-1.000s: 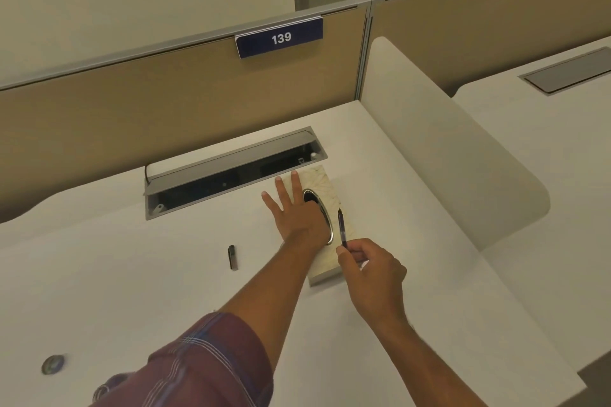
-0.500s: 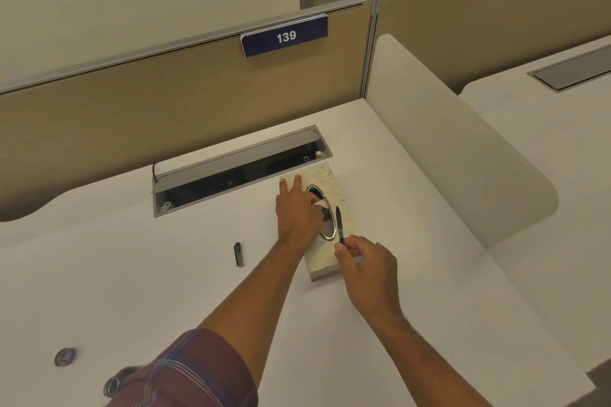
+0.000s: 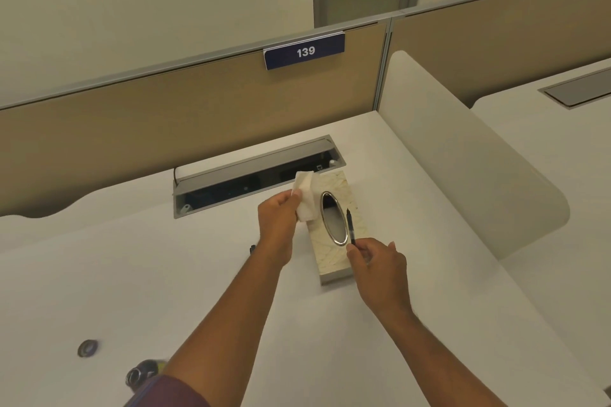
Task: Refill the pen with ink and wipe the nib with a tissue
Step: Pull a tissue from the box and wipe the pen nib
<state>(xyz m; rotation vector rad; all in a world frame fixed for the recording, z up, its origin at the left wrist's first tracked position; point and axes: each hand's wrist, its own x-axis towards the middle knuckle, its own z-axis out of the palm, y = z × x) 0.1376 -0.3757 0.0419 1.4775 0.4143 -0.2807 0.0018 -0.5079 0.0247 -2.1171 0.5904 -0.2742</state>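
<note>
My left hand holds a white tissue just left of the tissue box, a pale marbled box with an oval metal-rimmed opening. My right hand pinches a dark pen by its lower end, tip pointing up and away, over the right side of the box. The tissue and the pen are apart. A small dark pen cap lies on the desk, mostly hidden behind my left forearm. At the bottom left stands a dark ink bottle, partly cut off by my sleeve.
A round lid lies on the white desk at the lower left. An open cable tray runs behind the box. A tan partition with sign 139 closes the back; a curved white divider stands to the right.
My left hand reached into the box opening, closed, and has pulled a tissue out and up to the left. My right hand kept the pen nearly still.
</note>
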